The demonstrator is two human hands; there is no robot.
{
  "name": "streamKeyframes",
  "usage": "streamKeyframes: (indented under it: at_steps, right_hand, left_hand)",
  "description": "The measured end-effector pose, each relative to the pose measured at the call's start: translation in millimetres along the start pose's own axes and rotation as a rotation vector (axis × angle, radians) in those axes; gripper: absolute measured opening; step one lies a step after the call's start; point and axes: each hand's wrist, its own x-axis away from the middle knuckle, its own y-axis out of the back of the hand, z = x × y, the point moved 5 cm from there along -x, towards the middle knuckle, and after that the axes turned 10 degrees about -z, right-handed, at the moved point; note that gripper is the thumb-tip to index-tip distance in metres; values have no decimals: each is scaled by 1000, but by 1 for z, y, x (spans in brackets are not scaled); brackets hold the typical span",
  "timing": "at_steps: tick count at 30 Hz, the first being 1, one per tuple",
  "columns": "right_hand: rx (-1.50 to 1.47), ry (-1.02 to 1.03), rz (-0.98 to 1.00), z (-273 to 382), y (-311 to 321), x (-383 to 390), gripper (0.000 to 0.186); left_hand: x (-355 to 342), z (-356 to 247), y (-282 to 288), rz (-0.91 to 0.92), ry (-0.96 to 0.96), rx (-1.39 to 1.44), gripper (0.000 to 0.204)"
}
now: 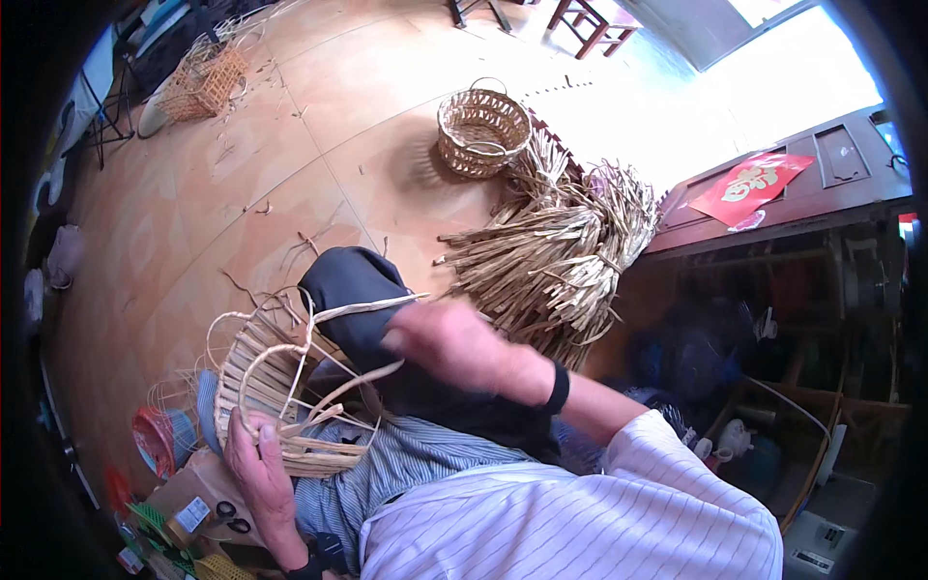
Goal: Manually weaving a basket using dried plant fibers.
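Left hand (pixel 259 474) on lap basket (pixel 253 367), 2 more baskets (pixel 472 164) beyond

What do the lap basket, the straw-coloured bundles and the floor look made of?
Lap basket: probably dried plant strips, matte tan; the ribs look uneven and fibrous, exact plant unclear.
Straw-coloured bundles: likely dried stalks or leaves, dull finish; ends look ragged and loose.
Floor: likely glazed tile, glossy; straight joint lines and bright glare, though ceramic versus stone stays open.

On my feed, left hand (pixel 259 471) pinched pale straw basket (pixel 256 353); right hand (pixel 449 343) blurred over dark trousers (pixel 353 275). I saw straw bundles (pixel 570 242) beside round handled basket (pixel 469 159) on floor (pixel 174 232).
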Motion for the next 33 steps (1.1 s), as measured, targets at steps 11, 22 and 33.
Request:
streamKeyframes:
  at_steps: [11, 22, 33]
  right_hand:
    - [903, -389, 13, -359, 115, 134, 14]
    - [942, -392, 120, -377, 105, 144, 17]
    - [-70, -528, 170, -257, -83, 173, 22]
  left_hand:
    - [-6, -2, 8, 107, 70, 132, 18]
    - [-11, -12, 7, 139, 66, 198, 18]
    - [-14, -6, 4, 153, 64, 226, 19]
